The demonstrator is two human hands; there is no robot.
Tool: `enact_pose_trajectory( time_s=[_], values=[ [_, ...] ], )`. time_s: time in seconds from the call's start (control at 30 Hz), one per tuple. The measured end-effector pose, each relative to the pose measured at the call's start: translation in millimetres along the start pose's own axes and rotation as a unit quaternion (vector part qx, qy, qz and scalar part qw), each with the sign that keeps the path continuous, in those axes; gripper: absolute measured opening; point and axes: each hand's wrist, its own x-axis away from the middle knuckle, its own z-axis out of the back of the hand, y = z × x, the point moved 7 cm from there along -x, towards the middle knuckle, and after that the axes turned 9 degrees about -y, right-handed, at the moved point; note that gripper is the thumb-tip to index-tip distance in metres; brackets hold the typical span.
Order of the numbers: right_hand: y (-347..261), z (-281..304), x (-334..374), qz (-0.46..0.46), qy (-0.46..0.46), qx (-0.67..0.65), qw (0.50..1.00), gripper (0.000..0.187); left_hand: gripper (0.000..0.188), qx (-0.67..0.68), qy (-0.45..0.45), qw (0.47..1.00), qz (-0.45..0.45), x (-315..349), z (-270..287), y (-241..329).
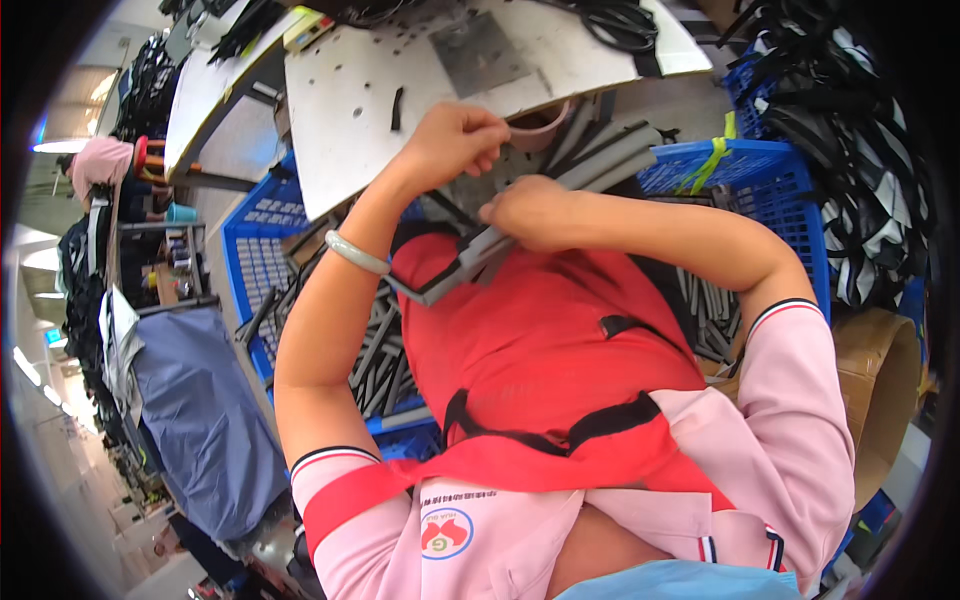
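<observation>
My left hand is raised at the white table's near edge, fingers curled in; whatever they may pinch is too small to make out. A pale bangle circles that wrist. Lower and to the right, my right hand is closed round grey strips, whose bent ends rest on my red apron. Beyond that hand, a bundle of long grey and black strips slants up toward the table edge. A pinkish round container shows partly behind it.
The white table carries a dark square plate and black scraps. Blue crates with loose strips flank my lap; another crate wall stands right. Black and grey material is piled far right, beside a cardboard box. Another person is far left.
</observation>
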Motion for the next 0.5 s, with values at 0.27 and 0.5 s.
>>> enact_pose_trajectory(
  time_s=[0.27,0.5],
  values=[
    [113,29,156,-0.164,0.305,-0.369,0.862,0.04,0.031,-0.334,0.097,0.937,0.048,118,-21,-185],
    [236,-104,324,-0.266,0.469,-0.666,0.515,0.037,0.017,-0.232,0.248,0.94,-0.01,132,-39,-189]
  ],
)
